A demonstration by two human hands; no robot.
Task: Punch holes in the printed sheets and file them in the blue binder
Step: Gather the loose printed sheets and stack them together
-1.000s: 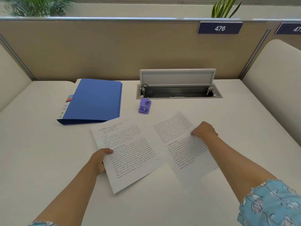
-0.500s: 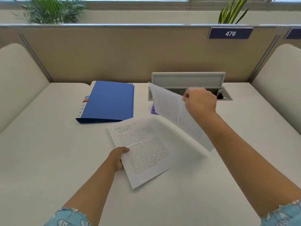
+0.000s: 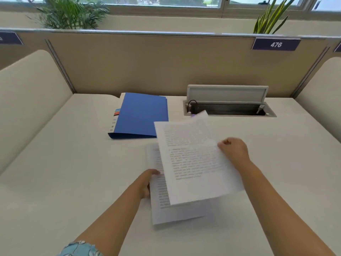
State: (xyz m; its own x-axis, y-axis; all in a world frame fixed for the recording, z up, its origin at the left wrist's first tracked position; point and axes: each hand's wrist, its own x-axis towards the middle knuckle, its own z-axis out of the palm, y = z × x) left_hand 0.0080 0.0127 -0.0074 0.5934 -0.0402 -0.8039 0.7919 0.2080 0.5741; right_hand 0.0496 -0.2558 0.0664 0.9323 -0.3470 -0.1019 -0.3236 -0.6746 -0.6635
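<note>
Two printed sheets are in front of me on the white desk. My right hand (image 3: 233,149) pinches the right edge of the upper sheet (image 3: 193,161) and holds it slightly raised over the lower sheet (image 3: 160,196). The lower sheet lies flat, and my left hand (image 3: 147,182) holds its left edge. The blue binder (image 3: 140,115) lies closed at the back left, its spine to the left. Only a purple sliver of the hole punch (image 3: 193,115) peeks out above the raised sheet's top corner; the rest is hidden.
An open cable tray (image 3: 228,109) with its lid up sits in the desk at the back right. A beige partition (image 3: 166,63) closes the far side, with padded side panels left and right. Bare desk (image 3: 64,172) surrounds the sheets.
My right hand has brought its sheet from the right, lifted it upright, then swung it down over the left sheet. The left hand kept its hold. The punch is now mostly covered.
</note>
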